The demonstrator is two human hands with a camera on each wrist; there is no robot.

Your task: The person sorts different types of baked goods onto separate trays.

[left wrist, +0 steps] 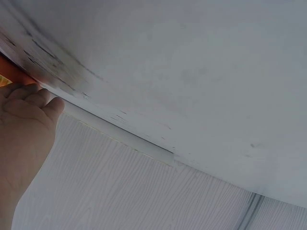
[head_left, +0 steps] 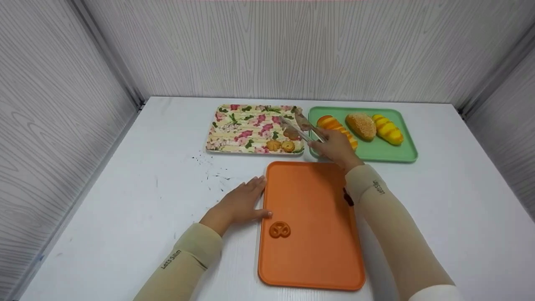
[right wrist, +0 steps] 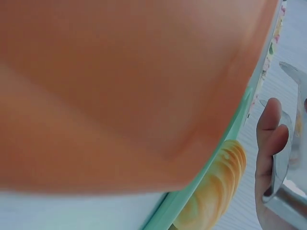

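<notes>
My right hand (head_left: 336, 148) grips a pair of metal tongs (head_left: 304, 121), also seen in the right wrist view, where fingers wrap the tongs' metal arm (right wrist: 287, 203). The tongs' parted tips reach over the right end of the floral tray (head_left: 228, 148). Two small cookies (head_left: 273, 145) lie near that tray's front right corner, and another brownish round one shows behind the tongs. My left hand (head_left: 242, 204) lies flat along the left edge of the orange tray (head_left: 313, 251), thumb over its rim. A pretzel-shaped cookie (head_left: 280, 229) lies on the orange tray near that thumb.
A green tray (head_left: 407, 152) at the back right bears a striped bread (head_left: 330, 122), partly behind my right hand, a seeded bun (head_left: 361, 126) and a yellow loaf (head_left: 388, 129). Wood-grain panels (head_left: 267, 50) enclose the white table (head_left: 125, 209) at back and sides.
</notes>
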